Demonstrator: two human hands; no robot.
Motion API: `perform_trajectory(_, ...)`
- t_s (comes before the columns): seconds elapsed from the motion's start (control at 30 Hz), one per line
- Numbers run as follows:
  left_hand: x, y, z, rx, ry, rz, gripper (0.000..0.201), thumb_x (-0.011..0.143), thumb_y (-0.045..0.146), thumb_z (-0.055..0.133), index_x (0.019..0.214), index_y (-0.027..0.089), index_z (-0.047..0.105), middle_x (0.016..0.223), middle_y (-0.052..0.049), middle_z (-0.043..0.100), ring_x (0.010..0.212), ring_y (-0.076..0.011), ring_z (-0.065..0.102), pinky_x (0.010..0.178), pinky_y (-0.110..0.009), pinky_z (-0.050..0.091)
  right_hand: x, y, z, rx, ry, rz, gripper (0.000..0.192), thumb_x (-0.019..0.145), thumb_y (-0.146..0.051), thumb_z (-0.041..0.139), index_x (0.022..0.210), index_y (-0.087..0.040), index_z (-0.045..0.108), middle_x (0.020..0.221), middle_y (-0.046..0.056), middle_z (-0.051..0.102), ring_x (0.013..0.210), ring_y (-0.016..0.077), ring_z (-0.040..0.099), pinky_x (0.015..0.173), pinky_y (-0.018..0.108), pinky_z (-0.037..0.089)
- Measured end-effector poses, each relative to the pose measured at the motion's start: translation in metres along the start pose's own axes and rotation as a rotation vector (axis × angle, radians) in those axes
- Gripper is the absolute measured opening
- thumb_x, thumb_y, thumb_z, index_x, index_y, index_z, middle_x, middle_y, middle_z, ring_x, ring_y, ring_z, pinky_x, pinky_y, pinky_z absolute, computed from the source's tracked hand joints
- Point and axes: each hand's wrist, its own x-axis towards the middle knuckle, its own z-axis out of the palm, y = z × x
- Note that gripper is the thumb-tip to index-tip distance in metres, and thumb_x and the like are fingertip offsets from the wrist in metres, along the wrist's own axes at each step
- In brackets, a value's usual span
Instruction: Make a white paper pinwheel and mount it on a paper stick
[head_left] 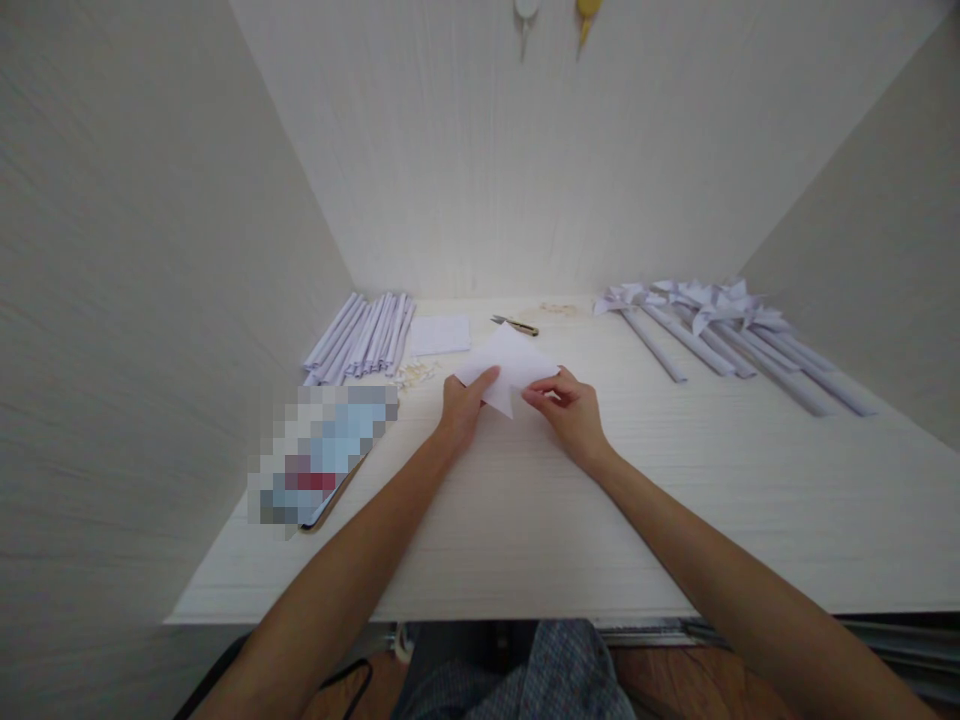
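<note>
A white paper sheet (510,358), cut or folded at its near side, is held above the table in front of me. My left hand (463,402) pinches its left side, the thumb lying on top of the paper. At its right side, my right hand (568,407) has thumb and fingers pressed together at the paper's edge; what exactly lies between the fingertips is hard to make out. Just beyond the sheet rest small thread snips (516,325). A flat stack of white square paper (440,335) lies to the left, behind my left hand.
Several rolled paper tubes (364,335) lie at the back left, small paper scraps (416,375) near them. A blurred-out flat device (330,455) is at the left edge. Several paper pinwheels on sticks (724,330) lie at the back right. Walls enclose the white table (540,530).
</note>
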Motion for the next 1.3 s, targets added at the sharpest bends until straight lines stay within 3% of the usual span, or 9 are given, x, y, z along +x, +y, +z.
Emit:
perform_trajectory(0.1,-0.001,-0.001,0.000,0.026,-0.019,-0.021,0.026,0.048,0.024,0.074,0.068,0.012,0.064,0.065,-0.002,0.066,0.060,-0.0125,0.059,0.063,-0.026,0.045,0.002,0.003,0.000,0.044,0.037,0.064,0.020,0.062,-0.039,0.066,0.059,-0.020,0.061,0.063,-0.001,0.052,0.062,0.0111,0.048,0.060,0.028,0.042)
perform_trajectory(0.33,-0.003,-0.003,0.003,0.023,-0.074,-0.073,0.026,0.045,0.023,0.076,0.066,0.011,0.064,0.064,-0.002,0.066,0.057,-0.0114,0.057,0.062,-0.026,0.044,0.002,0.007,0.004,0.221,0.057,0.299,0.022,0.058,-0.038,0.067,0.058,-0.018,0.058,0.055,-0.004,0.051,0.052,0.0084,0.044,0.052,0.024,0.036)
perform_trajectory(0.57,-0.005,-0.003,0.004,0.021,-0.128,-0.107,0.025,0.043,0.022,0.076,0.062,0.011,0.064,0.057,-0.001,0.064,0.053,-0.0109,0.055,0.058,-0.025,0.044,0.003,0.006,0.002,0.121,0.107,0.279,0.018,0.057,-0.032,0.065,0.053,-0.017,0.056,0.048,-0.004,0.046,0.049,0.0087,0.039,0.047,0.023,0.031)
perform_trajectory(0.9,-0.007,-0.005,0.002,0.112,-0.092,-0.074,0.024,0.042,0.020,0.077,0.061,0.011,0.064,0.057,-0.001,0.064,0.053,-0.0115,0.055,0.059,-0.027,0.044,0.001,0.002,0.003,0.008,0.096,0.229,0.018,0.060,-0.032,0.061,0.054,-0.017,0.055,0.046,-0.005,0.043,0.045,0.0080,0.034,0.044,0.023,0.026)
perform_trajectory(1.07,-0.008,-0.006,0.004,0.103,-0.071,-0.045,0.023,0.045,0.021,0.075,0.064,0.011,0.066,0.061,-0.002,0.066,0.054,-0.0121,0.057,0.060,-0.027,0.045,-0.001,-0.001,0.006,0.071,0.113,0.229,0.018,0.061,-0.033,0.064,0.060,-0.018,0.054,0.048,-0.006,0.043,0.045,0.0076,0.036,0.042,0.022,0.026)
perform_trajectory(1.3,-0.022,-0.007,0.016,0.062,0.015,-0.062,0.023,0.046,0.021,0.074,0.065,0.011,0.067,0.065,-0.004,0.068,0.058,-0.0137,0.059,0.062,-0.028,0.047,-0.008,-0.010,0.012,0.213,0.210,0.245,0.033,0.058,-0.027,0.067,0.073,-0.023,0.039,0.046,-0.012,0.039,0.040,0.0062,0.037,0.039,0.018,0.027)
